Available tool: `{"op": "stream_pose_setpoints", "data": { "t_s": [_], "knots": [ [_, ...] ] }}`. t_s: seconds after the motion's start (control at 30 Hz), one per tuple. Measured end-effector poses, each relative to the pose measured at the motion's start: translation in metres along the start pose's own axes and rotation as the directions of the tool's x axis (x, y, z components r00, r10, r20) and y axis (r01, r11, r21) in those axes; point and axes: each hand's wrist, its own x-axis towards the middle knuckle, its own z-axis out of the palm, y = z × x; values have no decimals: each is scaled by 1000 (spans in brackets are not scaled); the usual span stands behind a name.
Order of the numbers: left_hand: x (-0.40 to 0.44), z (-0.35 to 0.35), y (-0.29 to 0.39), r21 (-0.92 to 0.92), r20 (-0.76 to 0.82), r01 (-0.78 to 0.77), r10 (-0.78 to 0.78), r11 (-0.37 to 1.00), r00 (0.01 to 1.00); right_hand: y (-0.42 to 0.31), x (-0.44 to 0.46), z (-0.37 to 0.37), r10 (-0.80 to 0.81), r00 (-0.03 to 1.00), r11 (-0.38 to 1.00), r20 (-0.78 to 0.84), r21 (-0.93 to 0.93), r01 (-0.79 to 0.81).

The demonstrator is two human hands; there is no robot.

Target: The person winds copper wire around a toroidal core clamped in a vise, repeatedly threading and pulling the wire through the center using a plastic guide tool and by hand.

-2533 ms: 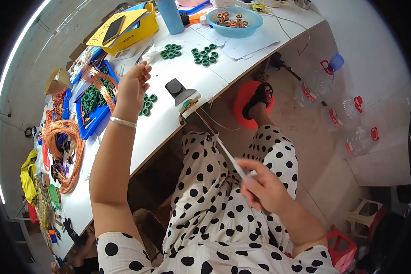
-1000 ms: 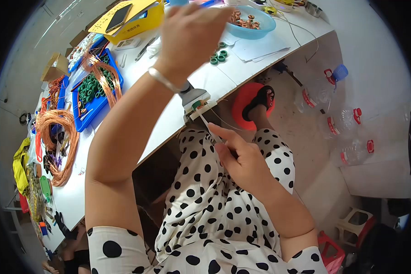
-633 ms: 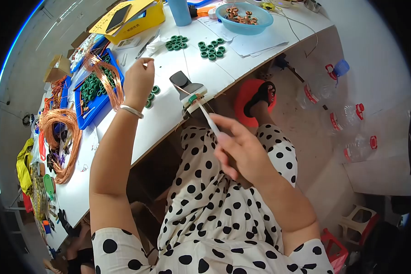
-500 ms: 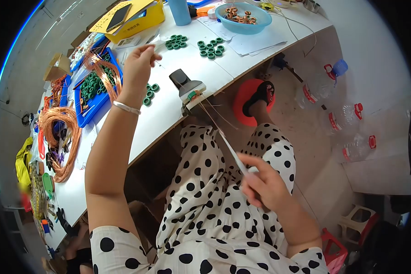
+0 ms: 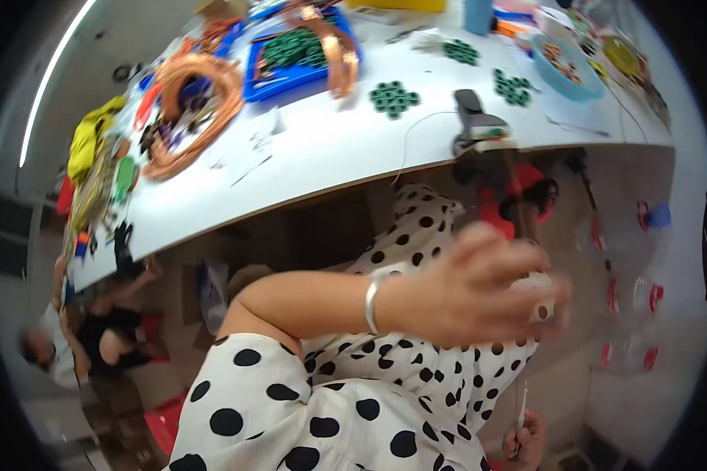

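My left hand [image 5: 487, 290], smeared by motion, is over my lap below the table edge; whether its fingers hold anything does not show. Far lower right, my right hand [image 5: 529, 439] is closed around a slim white tapered tool [image 5: 522, 410], its tip pointing up toward the table. A small dark clamp [image 5: 470, 110] at the table edge holds a green ring [image 5: 493, 134]. Below it, copper wire strands are blurred. One thin wire [image 5: 405, 145] curves left from the clamp. Green ring cores lie on the table in a near cluster [image 5: 394, 99] and a right cluster [image 5: 512, 87].
A blue tray [image 5: 291, 85] holds green rings and copper wire. Left of it lies a large copper wire coil [image 5: 232, 106]. A light-blue bowl [image 5: 575, 88] holds copper-wound rings. Plastic bottles [image 5: 632, 353] stand on the floor at right. Another person [image 5: 63, 337] is at far left.
My left hand has swung from above the table down across my lap. My right hand has pulled the white tool away from the clamp, toward the lower right. The view has turned left.
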Motion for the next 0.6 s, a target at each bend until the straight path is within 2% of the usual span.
{"op": "stream_pose_setpoints", "data": {
  "t_s": [0.07, 0.1, 0.17, 0.23, 0.27, 0.3, 0.33, 0.37, 0.4, 0.5, 0.6],
  "knots": [
    [-9, -21, 33, -211, 97, 105, -86, 972, 992, -5, 4, 1, -23, 999, 997, -42, -70, 20],
    [-8, -33, 35, -193, 97, 121, -104, 974, 990, -7, 3, 4, -40, 997, 994, -72, -101, 32],
    [-3, -61, 39, -141, -124, 132, -150, 981, 981, -18, -2, 12, -22, 999, 994, -38, -107, 18],
    [13, -85, 43, 28, -341, 166, -146, 986, 929, -26, -1, 25, -25, 1000, 997, 5, -68, 25],
    [14, -85, 38, 22, -345, 155, -138, 988, 928, -24, 3, 19, -37, 999, 997, 0, -64, 37],
    [9, -122, 27, 12, -321, 147, -136, 989, 937, -22, 5, 2, 13, 1000, 993, 25, -121, -10],
    [16, -86, 25, 1, -298, 141, -134, 990, 945, -20, 8, -20, 66, 997, 982, 46, -180, -57],
    [11, -98, 31, -4, -272, 140, -136, 990, 953, -17, 10, -39, 127, 990, 964, 67, -243, -107],
    [6, -108, 37, -4, -245, 140, -137, 990, 960, -12, 14, -54, 130, 990, 964, 62, -243, -112],
    [15, -85, 45, 2, -164, 130, -128, 991, 978, 6, 24, -94, 169, 959, 957, 228, -270, -104],
    [20, -84, 40, 16, -74, 109, -108, 994, 991, 9, 25, -98, 94, 968, 962, 234, -270, -28]
  ]
}}
